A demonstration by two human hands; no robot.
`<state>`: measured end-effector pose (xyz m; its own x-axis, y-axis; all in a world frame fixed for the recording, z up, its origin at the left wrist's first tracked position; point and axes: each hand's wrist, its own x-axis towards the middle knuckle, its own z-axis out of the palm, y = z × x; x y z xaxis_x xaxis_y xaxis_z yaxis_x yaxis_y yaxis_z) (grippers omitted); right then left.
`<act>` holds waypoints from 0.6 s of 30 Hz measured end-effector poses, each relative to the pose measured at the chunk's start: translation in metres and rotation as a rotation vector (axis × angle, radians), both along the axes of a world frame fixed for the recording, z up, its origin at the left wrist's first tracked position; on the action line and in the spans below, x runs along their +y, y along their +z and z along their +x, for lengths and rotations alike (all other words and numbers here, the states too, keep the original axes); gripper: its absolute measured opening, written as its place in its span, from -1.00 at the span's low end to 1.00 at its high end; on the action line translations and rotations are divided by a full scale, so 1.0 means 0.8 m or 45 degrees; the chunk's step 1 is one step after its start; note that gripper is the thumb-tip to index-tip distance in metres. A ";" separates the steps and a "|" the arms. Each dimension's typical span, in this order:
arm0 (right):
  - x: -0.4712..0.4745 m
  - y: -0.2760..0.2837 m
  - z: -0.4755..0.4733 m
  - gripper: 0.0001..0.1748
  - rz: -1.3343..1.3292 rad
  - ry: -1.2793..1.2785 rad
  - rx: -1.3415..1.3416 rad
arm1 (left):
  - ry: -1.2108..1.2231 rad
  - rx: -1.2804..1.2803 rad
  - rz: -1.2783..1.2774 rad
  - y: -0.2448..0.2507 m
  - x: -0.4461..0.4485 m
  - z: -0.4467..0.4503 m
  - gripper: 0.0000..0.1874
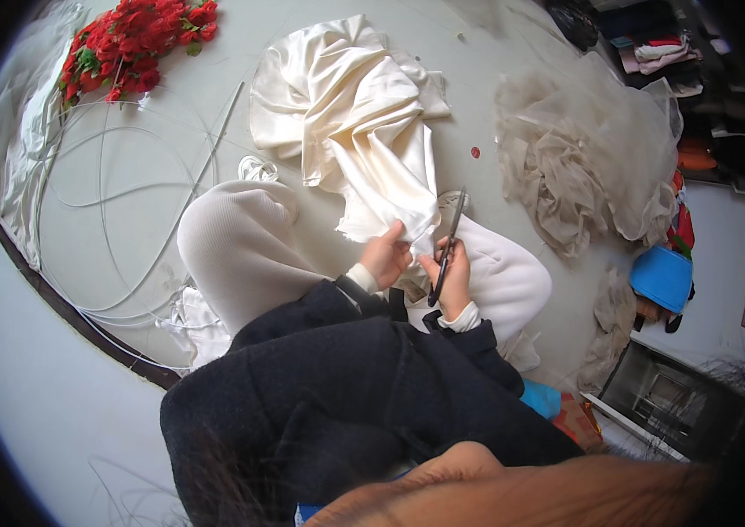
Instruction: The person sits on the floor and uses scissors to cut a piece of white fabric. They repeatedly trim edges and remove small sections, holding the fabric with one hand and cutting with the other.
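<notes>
A large piece of cream satin fabric (359, 112) lies in folds on the floor, its near end raised between my two hands. My left hand (387, 258) pinches the near edge of the cloth between thumb and fingers. Close by on the right, my right hand (455, 277) holds a pair of dark-handled scissors (449, 247), blades pointing away from me, with its thumb at the cloth's edge. Whether its fingertips also grip the cloth is hard to tell. A frayed edge of the satin hangs left of my left hand.
Loops of thin pale wire or tubing (102, 197) spread over the floor at left, below red artificial flowers (138, 46). Crumpled beige sheer fabric (577, 151) lies at right, near a blue bag (662, 278). My bent legs flank the work. White cloth (200, 326) lies beside my left leg.
</notes>
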<state>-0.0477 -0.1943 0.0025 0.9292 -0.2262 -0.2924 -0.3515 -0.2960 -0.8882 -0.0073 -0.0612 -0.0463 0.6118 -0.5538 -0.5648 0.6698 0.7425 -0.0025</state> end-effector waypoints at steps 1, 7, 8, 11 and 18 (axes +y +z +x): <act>-0.002 0.003 0.000 -0.58 0.000 -0.007 -0.019 | -0.007 0.029 0.079 0.001 0.001 0.001 -0.58; -0.009 0.018 0.005 -0.58 0.006 0.002 -0.097 | -0.171 -0.055 0.231 0.004 0.008 0.007 -0.53; -0.010 0.019 0.007 -0.58 -0.005 -0.020 -0.107 | -0.194 -0.102 0.214 0.004 0.011 0.008 -0.51; -0.015 0.025 0.010 -0.59 -0.002 -0.036 -0.062 | -0.259 -0.120 0.151 0.006 0.013 0.007 -0.41; -0.018 0.062 -0.010 -0.78 0.113 -0.012 0.033 | -0.126 -0.044 0.056 0.017 0.002 0.003 -0.30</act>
